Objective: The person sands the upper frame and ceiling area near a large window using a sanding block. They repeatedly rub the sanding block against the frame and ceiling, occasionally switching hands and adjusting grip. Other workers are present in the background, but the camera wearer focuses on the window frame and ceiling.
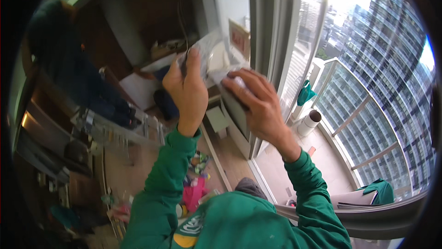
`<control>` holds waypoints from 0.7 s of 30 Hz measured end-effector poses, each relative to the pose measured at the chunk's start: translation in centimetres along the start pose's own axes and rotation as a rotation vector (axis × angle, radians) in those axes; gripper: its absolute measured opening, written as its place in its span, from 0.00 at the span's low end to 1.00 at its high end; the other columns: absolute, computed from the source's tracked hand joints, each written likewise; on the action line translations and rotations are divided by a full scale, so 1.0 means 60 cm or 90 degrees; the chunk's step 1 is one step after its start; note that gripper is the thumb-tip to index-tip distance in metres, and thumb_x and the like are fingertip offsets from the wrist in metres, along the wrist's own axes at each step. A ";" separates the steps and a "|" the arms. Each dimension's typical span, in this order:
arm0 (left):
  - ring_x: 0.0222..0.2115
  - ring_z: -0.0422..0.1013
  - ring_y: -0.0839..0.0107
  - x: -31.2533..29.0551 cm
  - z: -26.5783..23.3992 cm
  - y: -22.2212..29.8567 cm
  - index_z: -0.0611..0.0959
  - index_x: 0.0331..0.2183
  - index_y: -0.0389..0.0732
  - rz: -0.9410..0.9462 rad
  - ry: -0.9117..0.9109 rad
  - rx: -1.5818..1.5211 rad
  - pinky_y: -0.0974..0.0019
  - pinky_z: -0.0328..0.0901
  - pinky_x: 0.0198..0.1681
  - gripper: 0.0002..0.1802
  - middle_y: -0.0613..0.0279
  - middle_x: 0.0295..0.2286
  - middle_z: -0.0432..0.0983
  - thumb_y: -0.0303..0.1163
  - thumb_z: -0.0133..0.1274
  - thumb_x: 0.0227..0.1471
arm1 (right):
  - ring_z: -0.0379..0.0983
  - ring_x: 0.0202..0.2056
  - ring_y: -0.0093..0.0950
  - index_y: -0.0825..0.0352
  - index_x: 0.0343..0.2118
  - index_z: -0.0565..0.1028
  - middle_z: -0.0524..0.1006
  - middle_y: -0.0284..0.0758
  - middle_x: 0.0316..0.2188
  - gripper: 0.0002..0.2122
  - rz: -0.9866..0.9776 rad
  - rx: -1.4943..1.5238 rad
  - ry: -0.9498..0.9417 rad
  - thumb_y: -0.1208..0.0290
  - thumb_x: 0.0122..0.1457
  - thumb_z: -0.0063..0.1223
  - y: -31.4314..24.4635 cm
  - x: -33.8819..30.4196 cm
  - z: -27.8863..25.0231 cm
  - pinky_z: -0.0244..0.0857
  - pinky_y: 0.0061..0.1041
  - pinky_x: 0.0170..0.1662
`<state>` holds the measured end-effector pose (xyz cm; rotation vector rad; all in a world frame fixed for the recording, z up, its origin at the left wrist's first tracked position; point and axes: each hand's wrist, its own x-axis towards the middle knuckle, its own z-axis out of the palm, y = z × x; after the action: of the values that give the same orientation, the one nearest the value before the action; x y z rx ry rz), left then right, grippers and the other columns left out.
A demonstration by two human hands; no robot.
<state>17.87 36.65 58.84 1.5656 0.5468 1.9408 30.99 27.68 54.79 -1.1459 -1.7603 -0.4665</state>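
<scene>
Both my arms, in green sleeves, reach up and forward. Between my hands stretches a crumpled, see-through piece of plastic film [208,50], blurred in places. My left hand [191,94] is closed on its left side, with the thumb pointing up; part of the grip is hidden. My right hand [258,99] has its fingers curled over the lower right part of the film. Through the film a pale rounded shape shows, which I cannot make out. A thin cord [182,18] hangs just above my left hand.
A person [64,60] in dark clothes stands on a metal ladder [152,127] at left. To the right, a sliding door frame [264,41] borders a balcony with a glass railing [354,115] and a white cylinder [308,122]. A pink item [195,193] lies on the floor below.
</scene>
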 end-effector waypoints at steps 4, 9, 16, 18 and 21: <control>0.30 0.74 0.65 0.018 -0.004 -0.028 0.81 0.34 0.28 0.187 0.008 0.156 0.65 0.65 0.37 0.15 0.51 0.31 0.80 0.33 0.50 0.58 | 0.64 0.54 0.39 0.59 0.51 0.73 0.71 0.39 0.49 0.27 -0.012 -0.005 -0.031 0.81 0.42 0.49 0.003 -0.022 0.006 0.59 0.37 0.52; 0.46 0.71 0.60 0.072 -0.127 0.025 0.74 0.47 0.24 0.047 0.089 -0.003 0.60 0.68 0.46 0.23 0.45 0.47 0.71 0.36 0.49 0.59 | 0.71 0.49 0.38 0.66 0.52 0.71 0.70 0.45 0.51 0.21 0.032 0.219 0.188 0.82 0.53 0.44 0.042 0.001 -0.011 0.67 0.33 0.49; 0.42 0.73 0.61 0.044 -0.257 -0.004 0.74 0.45 0.24 -0.012 0.065 0.209 0.62 0.68 0.45 0.22 0.48 0.42 0.74 0.36 0.48 0.59 | 0.66 0.48 0.26 0.73 0.59 0.62 0.70 0.41 0.50 0.19 -0.012 0.527 0.662 0.74 0.65 0.36 0.077 0.168 -0.174 0.62 0.28 0.53; 0.41 0.73 0.62 0.046 -0.303 -0.005 0.76 0.42 0.26 -0.058 0.056 0.144 0.63 0.70 0.44 0.22 0.50 0.41 0.74 0.38 0.51 0.57 | 0.66 0.46 0.24 0.73 0.59 0.62 0.70 0.40 0.50 0.19 -0.037 0.593 0.730 0.74 0.66 0.36 0.077 0.210 -0.186 0.62 0.26 0.52; 0.38 0.75 0.63 0.042 -0.340 0.005 0.77 0.40 0.28 -0.167 0.062 0.019 0.62 0.70 0.43 0.21 0.53 0.37 0.76 0.39 0.51 0.57 | 0.65 0.41 0.21 0.73 0.60 0.61 0.71 0.36 0.47 0.20 -0.067 0.561 0.783 0.73 0.67 0.36 0.108 0.259 -0.184 0.61 0.20 0.48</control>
<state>-2.41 38.95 56.28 1.3460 0.7837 1.8209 40.38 30.57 72.35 -0.0198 -0.7319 -0.2765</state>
